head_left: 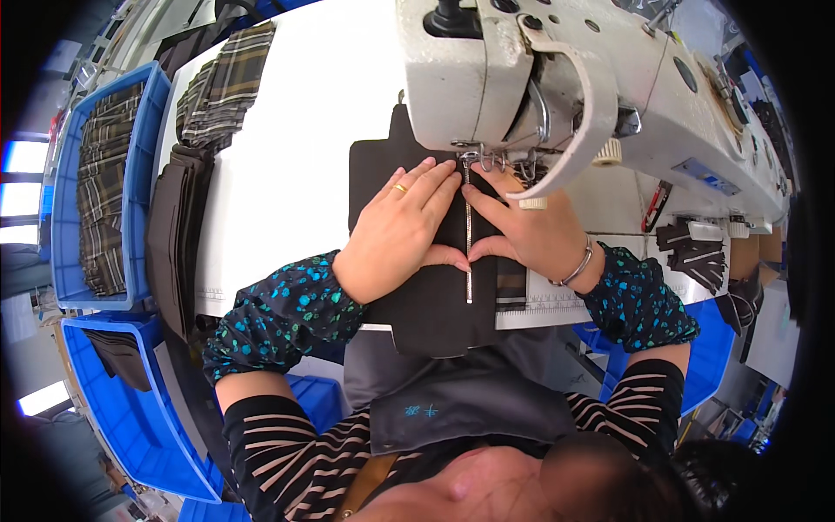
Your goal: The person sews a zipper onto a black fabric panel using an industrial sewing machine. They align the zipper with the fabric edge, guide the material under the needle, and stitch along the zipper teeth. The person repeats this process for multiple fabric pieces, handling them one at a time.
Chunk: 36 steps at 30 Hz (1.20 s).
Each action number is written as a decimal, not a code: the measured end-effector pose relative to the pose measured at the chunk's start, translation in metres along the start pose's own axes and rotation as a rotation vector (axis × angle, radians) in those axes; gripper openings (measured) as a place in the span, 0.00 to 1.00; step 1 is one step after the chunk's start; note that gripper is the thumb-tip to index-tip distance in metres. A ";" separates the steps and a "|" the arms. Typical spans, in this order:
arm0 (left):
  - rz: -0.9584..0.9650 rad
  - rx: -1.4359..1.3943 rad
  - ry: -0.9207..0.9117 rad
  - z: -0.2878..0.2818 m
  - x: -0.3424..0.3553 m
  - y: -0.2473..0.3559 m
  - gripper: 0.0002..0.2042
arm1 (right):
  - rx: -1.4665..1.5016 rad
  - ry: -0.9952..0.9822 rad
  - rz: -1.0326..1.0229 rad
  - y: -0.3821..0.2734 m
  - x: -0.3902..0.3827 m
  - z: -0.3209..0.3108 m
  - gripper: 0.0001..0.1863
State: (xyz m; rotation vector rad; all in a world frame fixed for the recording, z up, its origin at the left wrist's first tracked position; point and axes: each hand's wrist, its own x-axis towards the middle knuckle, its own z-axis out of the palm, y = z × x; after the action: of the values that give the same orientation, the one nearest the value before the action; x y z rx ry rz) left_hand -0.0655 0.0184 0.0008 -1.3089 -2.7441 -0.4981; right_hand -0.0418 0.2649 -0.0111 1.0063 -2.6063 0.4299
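Note:
A dark fabric piece (pixel 426 304) lies on the white sewing table, its upper part under the head of a sewing machine (pixel 452 87). Down its middle runs a zipper (pixel 469 228) with light metal teeth, its top end at the machine's presser foot. My left hand (pixel 404 217) lies flat on the fabric left of the zipper, fingers stretched toward the foot. Right of the zipper, my right hand (pixel 522 217) rests with fingers extended, partly hidden by the machine's curved white guard. Both thumbs touch down beside the zipper. Neither hand grips anything.
Folded plaid fabric (pixel 228 83) and a stack of dark pieces (pixel 178 235) lie on the table's left. Beside it stand a blue bin (pixel 148 113) with plaid pieces and a lower blue bin (pixel 139 418). Dark strips (pixel 696 252) and a red-and-black tool (pixel 657 205) lie at right.

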 end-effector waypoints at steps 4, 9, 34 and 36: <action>-0.017 -0.023 -0.023 -0.002 -0.001 0.000 0.51 | 0.011 -0.008 0.026 -0.001 0.002 -0.002 0.44; 0.004 -0.029 -0.008 -0.001 -0.001 -0.001 0.51 | 0.011 -0.019 0.053 -0.001 0.000 0.000 0.40; -0.005 0.009 0.054 0.004 -0.002 0.003 0.43 | -0.068 -0.038 -0.043 -0.006 -0.008 -0.033 0.39; -0.021 0.021 0.059 0.003 -0.006 0.004 0.43 | -0.159 0.053 -0.033 0.003 -0.038 -0.095 0.34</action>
State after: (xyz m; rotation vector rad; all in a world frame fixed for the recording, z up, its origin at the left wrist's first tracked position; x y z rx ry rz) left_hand -0.0583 0.0171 -0.0020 -1.2423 -2.7104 -0.4998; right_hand 0.0004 0.3257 0.0591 0.9706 -2.5273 0.2339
